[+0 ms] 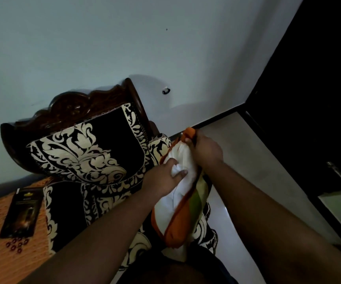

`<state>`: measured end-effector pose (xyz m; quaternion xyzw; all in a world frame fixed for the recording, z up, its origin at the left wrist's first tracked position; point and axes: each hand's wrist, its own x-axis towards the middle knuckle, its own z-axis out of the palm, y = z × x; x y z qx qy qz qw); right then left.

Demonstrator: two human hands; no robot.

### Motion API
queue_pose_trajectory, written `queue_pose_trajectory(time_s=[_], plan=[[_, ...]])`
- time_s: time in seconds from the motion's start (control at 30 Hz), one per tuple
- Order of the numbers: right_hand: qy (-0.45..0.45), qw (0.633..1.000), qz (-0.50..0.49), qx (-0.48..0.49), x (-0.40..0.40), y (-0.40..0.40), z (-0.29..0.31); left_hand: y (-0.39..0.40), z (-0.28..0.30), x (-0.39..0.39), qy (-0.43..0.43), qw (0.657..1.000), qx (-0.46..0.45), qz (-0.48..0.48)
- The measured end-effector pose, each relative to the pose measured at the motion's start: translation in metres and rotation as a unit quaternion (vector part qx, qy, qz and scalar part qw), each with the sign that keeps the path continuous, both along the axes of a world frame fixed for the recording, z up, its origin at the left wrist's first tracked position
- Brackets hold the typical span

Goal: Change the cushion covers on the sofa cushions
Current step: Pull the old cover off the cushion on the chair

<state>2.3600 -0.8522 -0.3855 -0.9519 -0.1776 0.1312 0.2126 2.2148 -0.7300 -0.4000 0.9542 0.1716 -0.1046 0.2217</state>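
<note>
A white cushion stands on end at the sofa's right arm, partly inside an orange and green striped cover. My left hand pinches a bunch of the white cushion fabric near its upper half. My right hand grips the cover's orange top edge at the cushion's far corner. The cover's open mouth runs down the cushion's side, leaving white fabric exposed between my hands.
The sofa has a black and cream floral cloth and a carved dark wood frame. A dark packet lies on an orange mat at the left. A dark door stands at the right, pale floor below it.
</note>
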Motion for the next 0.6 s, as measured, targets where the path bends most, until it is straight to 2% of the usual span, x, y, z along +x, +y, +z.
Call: queue_pose_trajectory(time_s=[0.07, 0.13, 0.23, 0.3, 0.33, 0.43, 0.5, 0.6], plan=[[-0.018, 0.999, 0.033, -0.014, 0.015, 0.003, 0.000, -0.002, -0.001, 0.003, -0.010, 1.000, 0.025, -0.015], [-0.002, 1.000, -0.013, 0.003, 0.029, -0.001, -0.001, 0.001, 0.000, 0.005, -0.007, 0.999, 0.047, -0.024], [0.083, 0.991, -0.096, -0.036, 0.046, -0.025, -0.015, 0.013, -0.004, -0.001, -0.015, 0.998, 0.050, -0.018], [0.129, 0.984, -0.122, -0.024, 0.036, -0.038, -0.019, 0.018, -0.005, -0.006, -0.026, 0.999, -0.002, 0.034], [0.137, 0.982, -0.129, 0.012, 0.021, -0.040, -0.016, 0.019, -0.005, -0.007, -0.031, 0.996, -0.031, 0.077], [0.100, 0.978, -0.135, 0.122, -0.046, -0.044, -0.002, 0.022, -0.005, -0.001, -0.062, 0.978, -0.094, 0.173], [0.107, 0.979, -0.111, 0.135, -0.091, -0.048, 0.007, 0.022, -0.006, 0.001, -0.083, 0.969, -0.149, 0.180], [0.167, 0.976, -0.082, 0.114, -0.138, -0.055, 0.004, 0.017, -0.009, -0.006, -0.077, 0.934, -0.311, 0.157]])
